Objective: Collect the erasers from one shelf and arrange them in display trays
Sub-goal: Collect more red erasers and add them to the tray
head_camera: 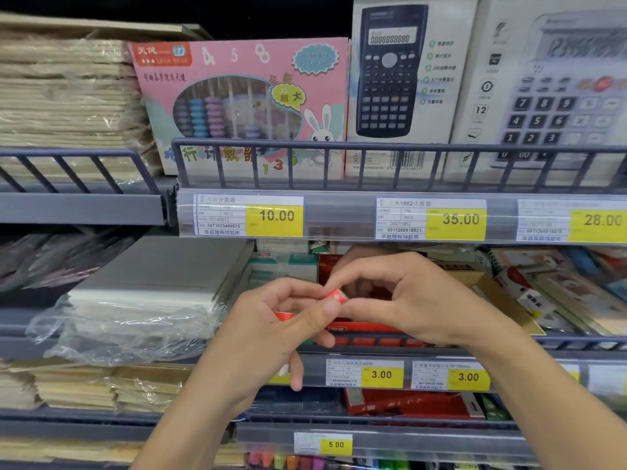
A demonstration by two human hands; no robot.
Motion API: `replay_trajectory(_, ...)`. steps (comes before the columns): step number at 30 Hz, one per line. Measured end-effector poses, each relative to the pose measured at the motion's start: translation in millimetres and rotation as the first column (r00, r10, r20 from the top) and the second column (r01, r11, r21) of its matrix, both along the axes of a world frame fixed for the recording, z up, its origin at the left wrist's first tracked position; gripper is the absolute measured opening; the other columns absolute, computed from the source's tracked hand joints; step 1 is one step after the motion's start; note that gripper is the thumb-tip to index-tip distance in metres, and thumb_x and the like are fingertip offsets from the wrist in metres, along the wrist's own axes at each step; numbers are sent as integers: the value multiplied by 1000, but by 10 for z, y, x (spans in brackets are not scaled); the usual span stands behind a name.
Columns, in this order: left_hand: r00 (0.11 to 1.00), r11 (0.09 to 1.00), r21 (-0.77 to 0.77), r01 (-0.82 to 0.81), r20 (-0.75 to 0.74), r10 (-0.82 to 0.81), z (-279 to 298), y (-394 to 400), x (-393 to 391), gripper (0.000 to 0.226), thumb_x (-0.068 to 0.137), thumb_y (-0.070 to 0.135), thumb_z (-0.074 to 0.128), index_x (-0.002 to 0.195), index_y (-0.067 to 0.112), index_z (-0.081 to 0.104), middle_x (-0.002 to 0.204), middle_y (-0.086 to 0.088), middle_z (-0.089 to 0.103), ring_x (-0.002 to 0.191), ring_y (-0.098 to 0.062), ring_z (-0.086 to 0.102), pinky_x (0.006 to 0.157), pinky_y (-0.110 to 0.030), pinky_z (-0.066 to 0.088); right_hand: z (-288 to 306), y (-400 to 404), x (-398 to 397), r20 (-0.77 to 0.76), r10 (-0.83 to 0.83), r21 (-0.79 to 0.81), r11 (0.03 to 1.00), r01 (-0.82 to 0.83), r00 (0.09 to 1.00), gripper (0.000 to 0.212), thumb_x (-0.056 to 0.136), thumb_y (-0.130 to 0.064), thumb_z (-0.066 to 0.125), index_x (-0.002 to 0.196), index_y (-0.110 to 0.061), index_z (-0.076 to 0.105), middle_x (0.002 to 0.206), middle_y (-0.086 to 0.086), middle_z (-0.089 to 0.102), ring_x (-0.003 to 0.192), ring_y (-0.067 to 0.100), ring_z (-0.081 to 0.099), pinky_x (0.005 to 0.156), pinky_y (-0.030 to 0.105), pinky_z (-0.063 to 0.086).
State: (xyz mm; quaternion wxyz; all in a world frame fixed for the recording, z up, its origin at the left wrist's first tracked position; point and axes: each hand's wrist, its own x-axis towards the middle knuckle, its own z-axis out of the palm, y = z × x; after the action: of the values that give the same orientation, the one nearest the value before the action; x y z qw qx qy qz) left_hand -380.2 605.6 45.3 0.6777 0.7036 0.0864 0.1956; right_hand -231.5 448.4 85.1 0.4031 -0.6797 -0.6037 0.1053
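So far off to the left of both hands there's a stack of tan paper packs (64,96) in plastic wrap up top, and lower down, just left of the left hand, a pile of grey-white sheets (152,276) with loose clear plastic (112,330) bunched up in front of it. The left hand (271,334) is curled, thumb and fingers pinching a small red eraser (336,296) that has a bit of white and green on it, and there's another strip of red (284,315) peeking out behind its thumb, can't tell if that's a second eraser or part of the same one. The right hand (407,296) comes in from the other side and its fingertips are closed on that same eraser, so both hands are grasping it between them, right in front of the middle shelf. Directly behind and under the hands sits a red display tray (359,329), mostly blocked from view. Straight above the hands is a pink abacus box (244,96) with a bunny on it and a 10.00 price tag (249,215) under it, and up and to the right a black calculator box (403,79) tagged 35.00. Below the right hand's wrist are two 3.00 tags (381,374). Off to the right of the right hand there's a jumble of colourful notebooks (559,286) lying tilted on the shelf.
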Motion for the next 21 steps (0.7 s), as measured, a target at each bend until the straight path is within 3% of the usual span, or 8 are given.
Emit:
replay_trajectory(2,999,999,31,-34,5,34,4,22,-29,28,74,47,82,96,29,82,96,-4,81,82,-19,78,34,-23,44,-9,-28,44,-81,-7,-8,1000,6,997,18,93,-31,70,110,-28,74,96,-2,74,80,16,66,75,33,55)
replay_trajectory(4,998,995,78,-69,3,69,-2,46,-37,25,73,47,80,92,31,84,86,0,80,71,-10,73,35,-23,43,-39,-27,70,-147,-65,-16,998,63,987,23,91,-40,70,113,-34,72,102,-2,74,88,21,69,82,40,57)
replay_trajectory(7,996,988,122,-89,-4,90,-11,49,-31,25,74,51,78,92,35,84,77,4,76,39,-10,53,36,-21,41,-85,15,63,-227,-130,44,989,144,965,21,89,-37,73,109,-31,70,96,-4,75,85,13,70,77,28,57)
replay_trajectory(10,992,986,111,-127,28,124,-39,29,2,24,78,53,76,93,35,83,73,0,73,32,-19,44,36,-21,37,-103,56,1,-233,-220,86,966,245,947,22,85,-46,74,100,-30,70,84,-10,75,73,6,68,73,26,55)
replay_trajectory(14,983,981,77,-177,65,172,-74,24,52,27,81,56,75,99,37,81,62,2,65,36,-22,41,37,-21,35,-130,86,-99,-355,-105,100,984,149,929,24,89,-18,75,110,-12,65,93,7,74,71,13,68,67,25,54)
replay_trajectory(17,984,986,42,-162,87,158,-72,1,61,27,79,56,76,99,39,80,65,2,66,42,-19,44,36,-22,35,-87,48,-122,-351,-111,97,983,154,930,13,93,-14,70,105,-12,67,89,3,76,67,10,70,67,16,52)
replay_trajectory(19,976,980,-16,-197,90,198,-69,8,76,17,82,50,77,93,36,79,68,2,68,44,-13,45,35,-22,35,-55,3,-65,-281,-209,44,972,230,937,5,95,-24,68,94,-21,72,79,-9,77,57,-2,65,62,12,46)
replay_trajectory(21,968,971,-56,-232,82,236,-61,46,89,5,93,33,75,88,33,77,63,2,61,44,-14,43,37,-25,37,-52,-22,45,-169,-316,-55,949,311,933,12,93,-39,66,95,-31,73,80,-14,76,58,-3,62,62,19,41)
